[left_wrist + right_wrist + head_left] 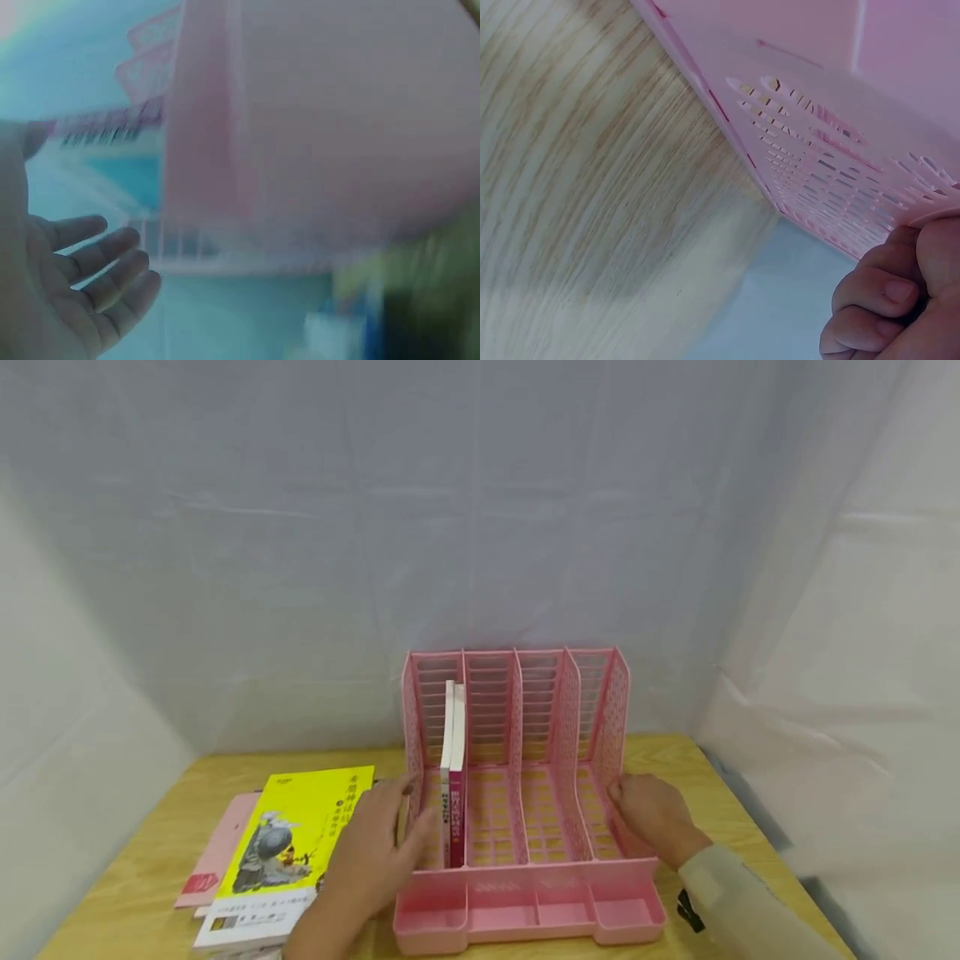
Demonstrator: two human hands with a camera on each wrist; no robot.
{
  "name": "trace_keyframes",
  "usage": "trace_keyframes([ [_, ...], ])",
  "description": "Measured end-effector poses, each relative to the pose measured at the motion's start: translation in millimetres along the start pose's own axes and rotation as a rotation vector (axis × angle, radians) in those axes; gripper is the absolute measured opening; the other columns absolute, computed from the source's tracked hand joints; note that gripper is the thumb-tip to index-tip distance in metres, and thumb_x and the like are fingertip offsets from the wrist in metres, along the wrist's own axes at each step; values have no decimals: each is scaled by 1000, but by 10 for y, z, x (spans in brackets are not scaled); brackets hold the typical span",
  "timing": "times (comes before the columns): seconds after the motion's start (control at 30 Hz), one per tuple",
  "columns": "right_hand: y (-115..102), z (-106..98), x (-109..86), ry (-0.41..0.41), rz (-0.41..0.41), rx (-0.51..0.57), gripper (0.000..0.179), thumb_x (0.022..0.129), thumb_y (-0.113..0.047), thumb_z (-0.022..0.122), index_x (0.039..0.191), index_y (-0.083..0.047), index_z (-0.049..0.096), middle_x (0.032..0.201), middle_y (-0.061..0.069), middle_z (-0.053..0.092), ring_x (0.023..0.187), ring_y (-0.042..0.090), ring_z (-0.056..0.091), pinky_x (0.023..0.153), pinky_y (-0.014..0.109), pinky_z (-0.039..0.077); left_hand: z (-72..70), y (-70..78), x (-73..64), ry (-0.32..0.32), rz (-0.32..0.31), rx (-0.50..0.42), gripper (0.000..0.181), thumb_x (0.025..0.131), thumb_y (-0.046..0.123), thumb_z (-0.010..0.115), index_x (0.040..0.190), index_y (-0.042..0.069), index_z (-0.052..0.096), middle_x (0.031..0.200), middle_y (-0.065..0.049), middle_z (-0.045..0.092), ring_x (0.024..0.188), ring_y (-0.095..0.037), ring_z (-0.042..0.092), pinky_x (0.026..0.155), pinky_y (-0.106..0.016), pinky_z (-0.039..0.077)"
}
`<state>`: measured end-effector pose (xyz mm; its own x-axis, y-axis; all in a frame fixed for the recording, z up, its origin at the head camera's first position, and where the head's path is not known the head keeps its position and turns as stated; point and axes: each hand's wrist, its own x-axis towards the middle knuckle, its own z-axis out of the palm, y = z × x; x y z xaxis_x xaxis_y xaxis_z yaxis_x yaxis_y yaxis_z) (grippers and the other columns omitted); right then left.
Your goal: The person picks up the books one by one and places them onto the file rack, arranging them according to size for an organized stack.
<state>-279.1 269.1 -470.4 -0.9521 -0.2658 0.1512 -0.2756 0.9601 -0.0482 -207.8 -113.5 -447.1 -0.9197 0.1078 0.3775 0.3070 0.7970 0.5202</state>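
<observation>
A pink desktop file rack (551, 875) with upright dividers stands on the table. Its leftmost slot holds two thin books, one with a purple spine (457, 818) and one with a pale spine (445, 814). My right hand (656, 814) grips the rack's right side wall; in the right wrist view its curled fingers (870, 296) are at the edge of the perforated panel. By the rack's left side is my left hand (367, 860), holding nothing. The left wrist view shows its fingers (112, 259) spread and loosely bent, the thumb overlapping the purple book spine (112, 120).
Left of the rack lies a stack of books, with a yellow-covered book (330, 827) on top and a pink one (225, 852) beneath. Small compartments (626, 914) run along the rack's front. White sheeting (480, 527) surrounds the wooden table (720, 827) at the back and sides.
</observation>
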Motion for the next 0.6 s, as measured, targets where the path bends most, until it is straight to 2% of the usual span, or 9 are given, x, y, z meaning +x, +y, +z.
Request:
trace_keyframes([
  [0.1,35,-9,1,6,10,18,28,101,-14,52,73,-17,45,66,2,50,60,18,48,56,36,45,-229,-156,37,45,15,41,54,108,47,49,143,7,55,130,-11,66,118,-32,61,97,-57,52],
  [0.2,91,-7,-12,-8,57,61,30,102,-17,50,71,-16,48,66,2,53,62,17,49,61,37,42,-461,-332,80,20,-50,128,48,107,38,54,140,3,56,125,-15,67,112,-35,63,93,-57,53],
  [0.3,143,5,-31,-23,90,74,31,103,-19,49,71,-16,50,67,2,54,63,18,51,62,38,42,-674,-526,106,-47,-126,217,48,104,34,60,137,0,58,124,-20,66,111,-40,63,90,-59,52],
  [0.37,160,22,-27,-24,82,58,30,103,-20,49,73,-16,50,68,2,55,64,18,52,62,39,43,-798,-679,107,-87,-168,261,49,102,33,63,135,-3,58,122,-24,66,108,-42,63,87,-59,53],
  [0.47,143,32,-4,-22,71,58,29,102,-19,49,73,-16,49,68,2,54,65,18,51,64,39,41,-957,-979,110,-141,-233,302,53,100,35,65,131,-7,58,118,-27,66,100,-41,65,78,-56,54],
  [0.5,135,35,5,-20,77,69,30,103,-20,49,72,-16,49,68,2,54,65,18,50,65,39,40,-998,-1085,108,-167,-267,311,56,100,39,65,130,-8,58,117,-27,66,98,-41,65,76,-54,54],
  [0.6,98,29,16,-26,90,90,33,103,-21,49,71,-16,48,67,2,53,65,18,47,66,38,38,-1106,-1361,85,-296,-405,309,70,100,52,62,128,-12,56,113,-28,67,93,-38,66,73,-52,54],
])
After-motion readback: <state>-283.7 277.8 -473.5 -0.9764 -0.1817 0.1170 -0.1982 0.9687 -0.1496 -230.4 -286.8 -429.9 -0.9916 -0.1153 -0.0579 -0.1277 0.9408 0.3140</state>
